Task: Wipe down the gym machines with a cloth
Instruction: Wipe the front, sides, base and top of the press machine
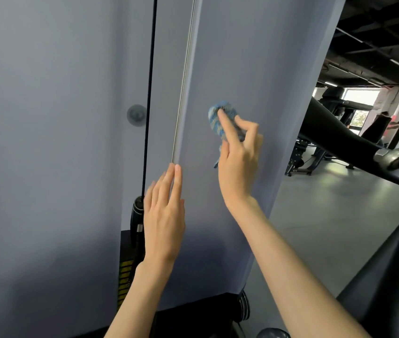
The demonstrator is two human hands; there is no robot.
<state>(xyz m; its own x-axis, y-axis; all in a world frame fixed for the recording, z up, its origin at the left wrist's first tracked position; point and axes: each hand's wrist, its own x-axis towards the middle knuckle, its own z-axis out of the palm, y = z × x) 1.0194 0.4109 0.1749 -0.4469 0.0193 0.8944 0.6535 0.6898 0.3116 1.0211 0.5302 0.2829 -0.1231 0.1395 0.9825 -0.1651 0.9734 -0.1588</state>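
**Cloth pressed to the upright panel, left hand laid flat beside it**

A blue cloth point(214, 121) is bunched small and held against the grey panel point(254, 69) by the right hand point(238, 164). The forefinger is stretched over it, probably to put pressure on one spot, while the thumb and other fingers are curled round its trailing end. The left hand point(164, 215) is kept lower and apart, with fingers straight and together. It appears to be laid on the panel by the silver strip point(185, 81), probably as a brace.

Bare panel is left above and to the right of the cloth, as far as the panel's right edge. To the left, strokes are bounded by the strip and the black cable point(150, 93). A black machine arm point(339, 128) stands past the right edge.
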